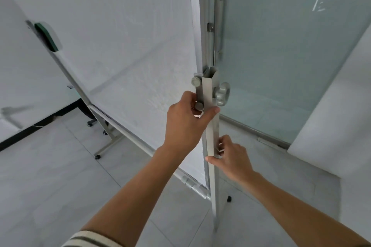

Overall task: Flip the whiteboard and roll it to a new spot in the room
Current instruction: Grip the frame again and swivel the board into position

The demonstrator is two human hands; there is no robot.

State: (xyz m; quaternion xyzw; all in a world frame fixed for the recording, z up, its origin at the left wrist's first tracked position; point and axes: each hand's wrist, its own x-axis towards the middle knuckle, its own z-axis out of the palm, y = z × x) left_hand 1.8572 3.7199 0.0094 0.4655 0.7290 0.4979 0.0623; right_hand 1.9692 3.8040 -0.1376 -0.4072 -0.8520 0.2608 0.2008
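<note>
Here, both hands on the near upright (212, 146) of the whiteboard (130, 56) stand, at its right edge. Left hand (186, 120) wrapped around the post just under the pivot bracket (208, 86), fingers closed on it, thumb across the front, close to a small knob (199, 106) — probably to loosen or check the lock, though hard to tell from this angle. Right hand (230, 158) lower on the same post, fingers curled behind it and thumb pressed to its front edge, apparently to steady the frame. Larger lobed knob (221, 94) on the outer side of the bracket, untouched. Board tilted within its frame, so likely mid-flip or not yet locked. Green eraser (47, 36) at the far edge of the board. Pen tray rail (140, 144) along the bottom edge, nothing visible in it. Stand on casters (97, 157) beside the glass door (281, 56), not yet rolled away.
</note>
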